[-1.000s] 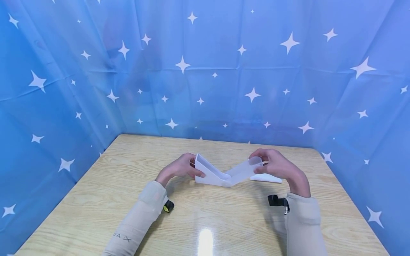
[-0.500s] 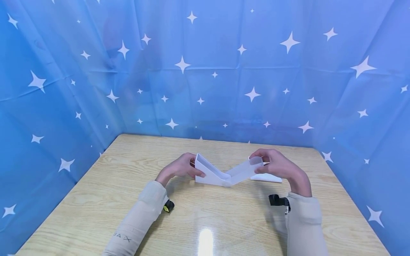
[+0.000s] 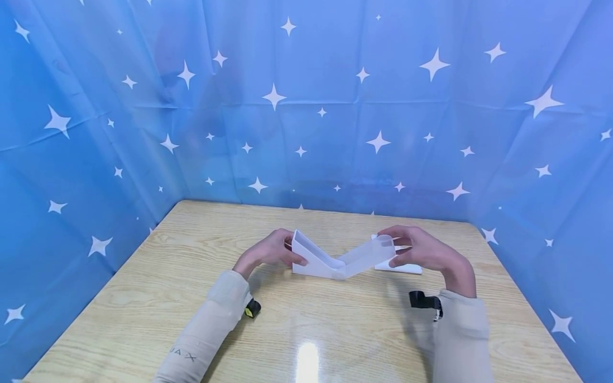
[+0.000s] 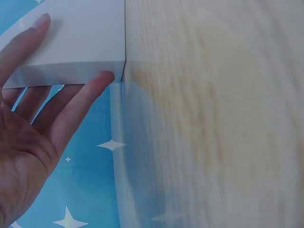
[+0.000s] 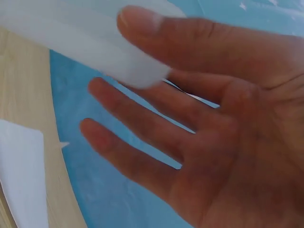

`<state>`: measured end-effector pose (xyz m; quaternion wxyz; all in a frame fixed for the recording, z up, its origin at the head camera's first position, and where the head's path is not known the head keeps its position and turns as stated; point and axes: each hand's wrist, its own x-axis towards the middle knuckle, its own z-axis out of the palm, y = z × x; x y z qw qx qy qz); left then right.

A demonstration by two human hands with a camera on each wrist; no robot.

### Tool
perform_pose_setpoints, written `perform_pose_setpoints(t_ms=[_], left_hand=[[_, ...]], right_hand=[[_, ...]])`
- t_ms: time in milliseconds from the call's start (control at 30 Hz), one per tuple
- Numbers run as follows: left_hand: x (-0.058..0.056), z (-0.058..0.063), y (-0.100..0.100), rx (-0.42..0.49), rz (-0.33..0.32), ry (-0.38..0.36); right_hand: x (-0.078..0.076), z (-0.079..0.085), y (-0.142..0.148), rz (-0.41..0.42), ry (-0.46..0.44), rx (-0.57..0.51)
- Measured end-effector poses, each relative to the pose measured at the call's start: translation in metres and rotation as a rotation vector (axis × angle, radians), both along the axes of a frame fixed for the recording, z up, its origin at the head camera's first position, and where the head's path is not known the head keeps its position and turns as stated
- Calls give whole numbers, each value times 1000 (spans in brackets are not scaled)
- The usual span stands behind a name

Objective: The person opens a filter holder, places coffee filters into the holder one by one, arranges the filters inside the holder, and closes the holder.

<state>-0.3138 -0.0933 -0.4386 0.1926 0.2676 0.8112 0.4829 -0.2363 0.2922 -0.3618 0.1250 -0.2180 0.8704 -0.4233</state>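
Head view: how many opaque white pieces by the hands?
2: white holder in the left hand; white piece on the table, partly behind the right hand. Others may be hidden.

In the head view, cannot see the far fingertips of the left hand (image 3: 275, 250), hidden behind the white box (image 3: 313, 261), nor the part of the flat white piece (image 3: 404, 267) covered by the right hand (image 3: 426, 251) and translucent cover (image 3: 364, 258), nor read in full the small lettering (image 3: 183, 355) on the left sleeve (image 3: 210, 319), cut off by the bottom edge. In the left wrist view, cannot follow the white box past the top edge or sharpen the blurred table (image 4: 223, 142). In the right wrist view, cannot tell touching from apart between right thumb (image 5: 171, 40) and blurred translucent cover.
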Motion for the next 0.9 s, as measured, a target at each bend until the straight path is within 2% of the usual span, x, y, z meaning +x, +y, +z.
perform_pose_setpoints(t_ms=[100,167,233,400,533,700,900], left_hand=[[0,0,0,5,1,-3],[0,1,0,7,3,-3],[-1,0,0,6,1,0],[-2,-1,0,-3,-1,7],[-2,0,-3,-5,7,6],[-2,-1,-2,3,-2,-5],[-2,-2,0,1,8,-10]], right_hand=[[3,-1,14,4,-3,-13],[3,-4,22,-43,19,13],[1,-8,28,-123,44,43],[-11,-28,35,-399,64,111],[-24,-48,36,-545,46,154],[-30,-69,40,-623,-40,192],[-31,-82,41,-699,-41,216]])
